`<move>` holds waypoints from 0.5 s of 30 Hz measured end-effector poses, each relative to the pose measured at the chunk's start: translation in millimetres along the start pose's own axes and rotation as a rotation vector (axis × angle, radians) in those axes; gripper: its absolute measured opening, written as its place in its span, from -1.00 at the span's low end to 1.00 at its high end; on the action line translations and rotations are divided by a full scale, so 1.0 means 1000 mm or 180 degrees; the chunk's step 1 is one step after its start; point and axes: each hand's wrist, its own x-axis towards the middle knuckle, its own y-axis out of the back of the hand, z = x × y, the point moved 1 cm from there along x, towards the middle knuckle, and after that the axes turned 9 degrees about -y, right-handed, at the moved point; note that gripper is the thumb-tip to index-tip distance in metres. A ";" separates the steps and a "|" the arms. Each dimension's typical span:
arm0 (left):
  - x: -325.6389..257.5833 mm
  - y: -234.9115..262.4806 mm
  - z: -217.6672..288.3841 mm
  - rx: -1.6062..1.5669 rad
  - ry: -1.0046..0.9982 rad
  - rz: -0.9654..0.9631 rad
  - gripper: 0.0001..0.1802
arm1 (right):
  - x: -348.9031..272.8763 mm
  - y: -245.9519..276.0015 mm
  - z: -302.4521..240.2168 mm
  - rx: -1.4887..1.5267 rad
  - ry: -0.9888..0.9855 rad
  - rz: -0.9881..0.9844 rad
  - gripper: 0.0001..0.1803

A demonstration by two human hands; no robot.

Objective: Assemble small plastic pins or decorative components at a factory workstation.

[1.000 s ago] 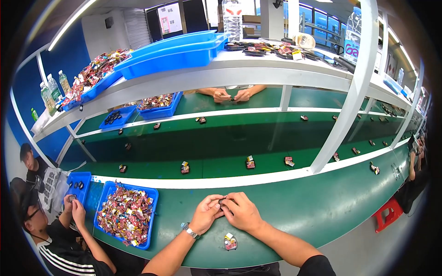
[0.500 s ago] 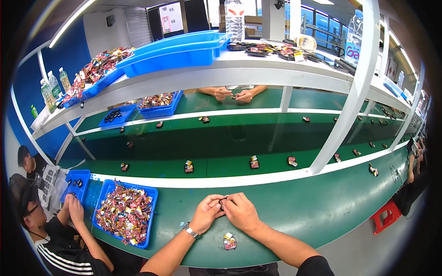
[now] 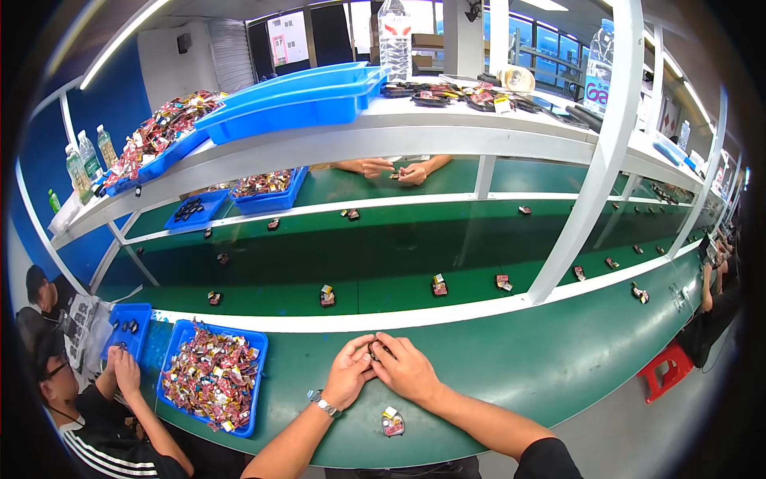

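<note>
My left hand [image 3: 349, 372] and my right hand [image 3: 408, 370] meet above the green bench, fingers closed around a small black part [image 3: 374, 349]. Most of that part is hidden by the fingers, so its exact kind does not show. On the bench near my right wrist lies a small black-edged piece [image 3: 392, 424] with red, yellow and white labels on it. Neither hand touches this one.
At left stands a blue tray [image 3: 258, 382] heaped with red-and-yellow labelled pieces. Beyond it, a person's hands [image 3: 122, 369] work by a smaller blue tray [image 3: 144, 326]. Labelled pieces dot the green belt [image 3: 383, 291] behind a white rail. A white post [image 3: 586, 180] rises at right.
Both hands stay together on the black part, with the right fingers now laid further over it. The view has shifted slightly. Across the belt, another person's hands have moved apart a little.
</note>
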 end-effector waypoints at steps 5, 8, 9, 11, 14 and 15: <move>0.003 -0.003 0.009 -0.0302 -0.0156 0.0100 -0.44 | 0.044 -0.023 0.049 -0.0056 -0.0395 0.0031 -0.71; 0.006 -0.001 0.004 -0.0139 -0.0114 -0.0100 -0.46 | 0.069 -0.041 0.092 -0.0325 -0.0733 0.0206 -0.74; 0.006 0.000 0.003 -0.0133 -0.0129 -0.0139 -0.46 | 0.076 -0.043 0.097 -0.0378 -0.0910 0.0177 -0.76; 0.007 0.001 0.002 -0.0019 -0.0054 -0.0190 -0.43 | 0.081 -0.041 0.110 -0.0466 -0.1091 0.0190 -0.78; 0.003 0.001 0.004 0.0011 -0.0081 -0.0166 -0.52 | 0.078 -0.033 0.108 -0.0581 -0.0853 0.0178 -0.65; -0.001 0.005 0.006 0.0030 -0.0103 -0.0140 -0.55 | 0.077 -0.025 0.101 -0.0550 -0.0818 0.0147 -0.65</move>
